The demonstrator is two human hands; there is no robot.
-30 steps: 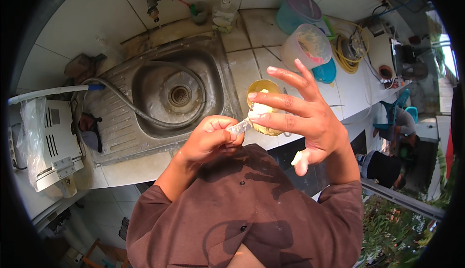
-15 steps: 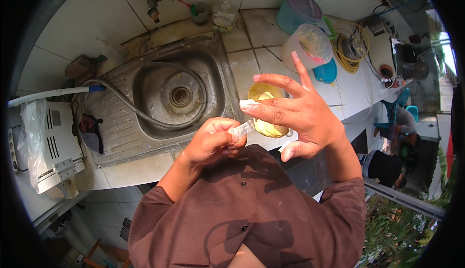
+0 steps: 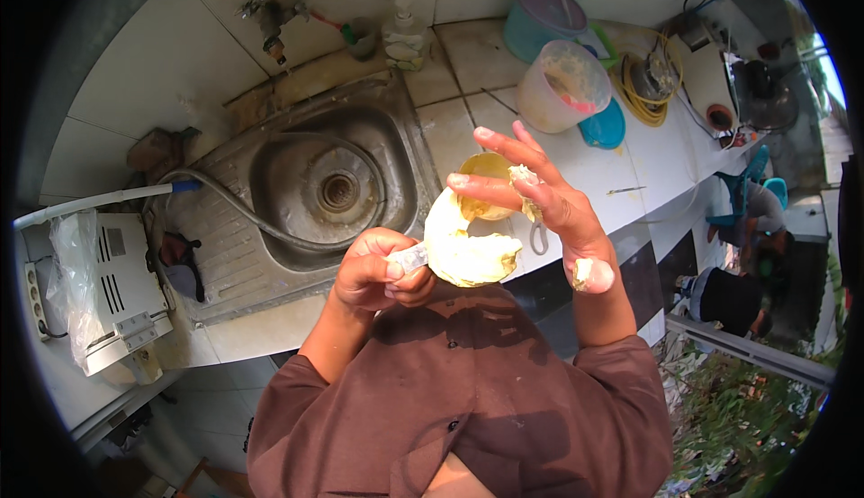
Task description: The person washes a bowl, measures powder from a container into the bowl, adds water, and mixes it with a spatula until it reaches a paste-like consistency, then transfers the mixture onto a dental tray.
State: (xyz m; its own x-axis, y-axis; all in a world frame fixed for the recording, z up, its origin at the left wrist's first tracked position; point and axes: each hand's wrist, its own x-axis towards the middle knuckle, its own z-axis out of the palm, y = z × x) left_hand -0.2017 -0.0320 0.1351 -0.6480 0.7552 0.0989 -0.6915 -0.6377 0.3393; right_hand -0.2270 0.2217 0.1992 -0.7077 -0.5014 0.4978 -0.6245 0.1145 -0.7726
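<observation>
My left hand (image 3: pixel 382 269) is closed round the clear handle (image 3: pixel 412 257) of a utensil. Its head is buried under a thick, pale yellow, cream-like mass (image 3: pixel 472 260) that curves like a C, so the utensil's kind is hidden. Just beyond it is a yellow round cup or bowl (image 3: pixel 490 170), partly covered by my right hand (image 3: pixel 549 197). That hand is open, its fingers spread over the mass and cup. Pale lumps of the same stuff stick to a fingertip and the thumb.
A steel sink (image 3: pixel 337 188) with a grey hose (image 3: pixel 236 203) lies left. On the tiled counter stand a translucent tub (image 3: pixel 562 89), a teal lidded container (image 3: pixel 540 26), a blue lid (image 3: pixel 605 125), a coiled yellow cable (image 3: pixel 650 107) and a pump bottle (image 3: pixel 404 37). Another person (image 3: pixel 720 300) is far right.
The yellow mass on the utensil has come out from behind my right hand and shows as a wide curve. My right hand has shifted slightly right, with larger lumps now on its finger and thumb.
</observation>
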